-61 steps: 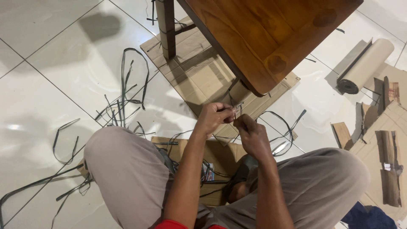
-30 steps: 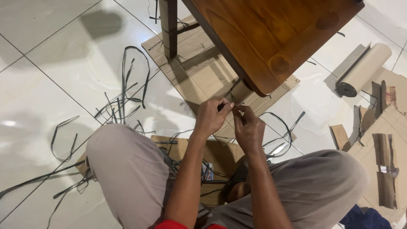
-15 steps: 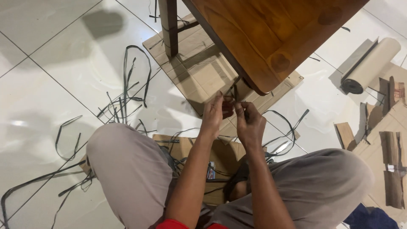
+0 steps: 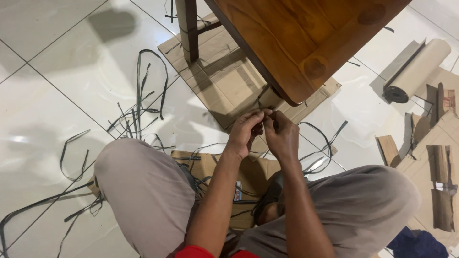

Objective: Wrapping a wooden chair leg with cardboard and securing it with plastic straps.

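I squat on a white tiled floor in front of a brown wooden table. My left hand and my right hand meet fingertip to fingertip just below the table's near corner, at its cardboard-wrapped leg. Both pinch a thin dark strap that runs around that leg; the spot they grip is hidden by my fingers. A flat cardboard sheet lies under the table.
Cut black straps lie scattered over the tiles at left and more at right. A brown paper roll and torn cardboard pieces lie at right. Another wrapped table leg stands at top. A cardboard piece lies between my knees.
My hands rose from apart to pressed together at the table leg, the left fingers curling shut over the strap. The view shifted slightly.
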